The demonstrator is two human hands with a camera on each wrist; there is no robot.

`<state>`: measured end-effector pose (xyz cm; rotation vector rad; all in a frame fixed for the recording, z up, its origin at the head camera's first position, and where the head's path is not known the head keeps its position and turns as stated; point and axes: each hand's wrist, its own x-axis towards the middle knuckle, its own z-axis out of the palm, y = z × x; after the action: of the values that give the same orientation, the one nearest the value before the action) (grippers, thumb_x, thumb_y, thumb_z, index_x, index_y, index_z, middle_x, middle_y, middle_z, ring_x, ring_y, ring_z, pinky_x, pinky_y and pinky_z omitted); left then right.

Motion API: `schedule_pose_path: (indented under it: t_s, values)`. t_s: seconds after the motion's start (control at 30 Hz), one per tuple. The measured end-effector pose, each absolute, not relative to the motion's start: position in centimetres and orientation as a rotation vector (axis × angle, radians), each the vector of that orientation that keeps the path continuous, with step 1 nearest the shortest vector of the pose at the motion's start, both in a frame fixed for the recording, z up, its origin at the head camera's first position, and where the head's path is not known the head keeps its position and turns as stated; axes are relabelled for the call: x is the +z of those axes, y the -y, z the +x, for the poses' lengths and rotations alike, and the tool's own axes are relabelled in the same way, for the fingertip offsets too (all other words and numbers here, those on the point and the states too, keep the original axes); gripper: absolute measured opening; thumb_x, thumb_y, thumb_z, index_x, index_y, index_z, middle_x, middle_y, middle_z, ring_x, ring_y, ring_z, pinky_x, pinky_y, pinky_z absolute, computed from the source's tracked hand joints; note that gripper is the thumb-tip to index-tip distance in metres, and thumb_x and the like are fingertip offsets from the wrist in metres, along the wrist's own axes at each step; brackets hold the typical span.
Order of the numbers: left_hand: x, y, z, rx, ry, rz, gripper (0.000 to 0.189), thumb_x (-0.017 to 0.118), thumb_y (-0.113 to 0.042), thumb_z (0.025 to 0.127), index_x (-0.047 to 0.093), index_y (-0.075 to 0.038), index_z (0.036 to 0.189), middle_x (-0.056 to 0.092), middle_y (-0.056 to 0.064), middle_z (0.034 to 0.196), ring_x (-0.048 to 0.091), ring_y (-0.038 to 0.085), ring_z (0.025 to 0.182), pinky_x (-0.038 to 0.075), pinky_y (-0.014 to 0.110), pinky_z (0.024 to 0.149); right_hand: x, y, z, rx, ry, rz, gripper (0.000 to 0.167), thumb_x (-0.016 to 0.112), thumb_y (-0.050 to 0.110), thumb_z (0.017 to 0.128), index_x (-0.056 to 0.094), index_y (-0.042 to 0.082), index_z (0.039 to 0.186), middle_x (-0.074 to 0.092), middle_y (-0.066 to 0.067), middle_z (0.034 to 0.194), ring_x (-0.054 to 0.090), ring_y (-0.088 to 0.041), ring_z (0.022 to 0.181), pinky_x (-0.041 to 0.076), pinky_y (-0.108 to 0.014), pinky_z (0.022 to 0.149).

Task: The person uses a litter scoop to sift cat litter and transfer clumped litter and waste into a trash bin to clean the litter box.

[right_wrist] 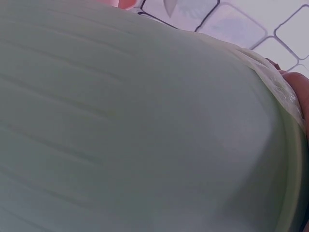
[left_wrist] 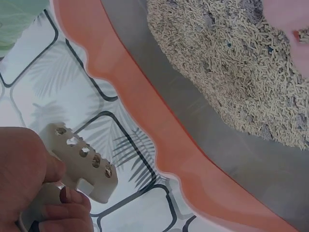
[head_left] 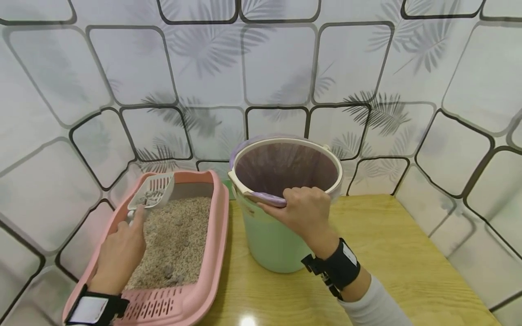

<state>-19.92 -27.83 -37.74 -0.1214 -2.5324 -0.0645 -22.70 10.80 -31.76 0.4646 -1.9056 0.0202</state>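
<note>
At the left in the head view, my left hand (head_left: pixel 122 246) grips the handle of a pale slotted litter scoop (head_left: pixel 162 184), raised over the far left part of a pink litter box (head_left: pixel 219 226). Grey clumps lie in the scoop. Tan pellet litter (head_left: pixel 179 240) fills the box. The left wrist view shows my fingers curled round the scoop's handle end. My right hand (head_left: pixel 307 210) holds the near rim of a green bin (head_left: pixel 269 244), fingers over the edge. A thin purple liner (head_left: pixel 267 198) folds over that rim; the bin's bottom inside is hidden.
Both containers stand on a yellow wooden tabletop (head_left: pixel 408 262), with the bin to the right of the box. Patterned sheeting (head_left: pixel 281 63) rises behind and along both sides. A grated ledge (head_left: pixel 155 303) forms the box's near end.
</note>
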Motion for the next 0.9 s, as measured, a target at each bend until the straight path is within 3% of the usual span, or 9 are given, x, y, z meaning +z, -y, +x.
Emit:
schedule_pose_path:
  t_s: [0.3,0.47,0.73,0.9]
  values:
    - [-37.9,27.8,-20.2,-0.164,2.574,-0.173,0.046,0.046,-0.003,0.095,0.037,0.009,0.139,0.053,0.024,0.066,0.046,0.028,0.044,0.036,0.042,0.038,-31.8,-10.8,-22.5,0.025,1.903,0.466,0.069,0.072,0.07,0.064,0.032,0.017,0.044,0.028,0.005,0.039,0.018,-0.011,0.036,0.013,-0.026,0.037]
    - [-37.9,27.9,-20.3,-0.176,2.559,-0.161,0.046,0.046,-0.001,0.094,0.038,0.009,0.138,0.054,0.027,0.066,0.047,0.031,0.045,0.037,0.045,0.038,-31.8,-10.8,-22.5,0.022,1.901,0.466,0.07,0.072,0.071,0.064,0.032,0.017,0.044,0.027,0.005,0.039,0.017,-0.011,0.036,0.013,-0.026,0.038]
    - [-37.4,27.9,-19.5,-0.085,2.594,0.008,0.054,0.051,-0.002,0.089,0.041,-0.014,0.14,0.043,0.027,0.068,0.038,0.028,0.04,0.026,0.039,0.033,-32.0,-10.8,-22.3,0.018,1.91,0.464,0.069,0.071,0.071,0.065,0.033,0.017,0.044,0.029,0.005,0.039,0.019,-0.012,0.035,0.013,-0.026,0.038]
    - [-37.1,27.8,-19.2,-0.048,2.623,0.045,0.06,0.054,-0.001,0.086,0.041,-0.014,0.144,0.044,0.03,0.07,0.038,0.027,0.042,0.027,0.038,0.035,-32.1,-10.7,-22.3,0.015,1.904,0.465,0.07,0.071,0.071,0.064,0.033,0.017,0.044,0.027,0.005,0.04,0.017,-0.011,0.036,0.013,-0.026,0.038]
